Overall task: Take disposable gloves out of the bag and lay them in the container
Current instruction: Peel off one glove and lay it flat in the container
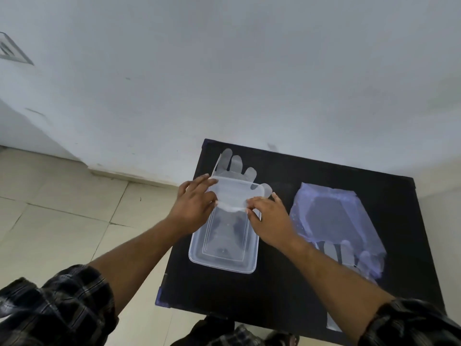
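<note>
Both hands, left hand (197, 203) and right hand (269, 218), pinch a glove (234, 188) in their fingers over the container (224, 260) near the counter's (274, 290) far left corner

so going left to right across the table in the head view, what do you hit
left hand → container with a glove draped over its far end → right hand → bag with more gloves inside
</note>
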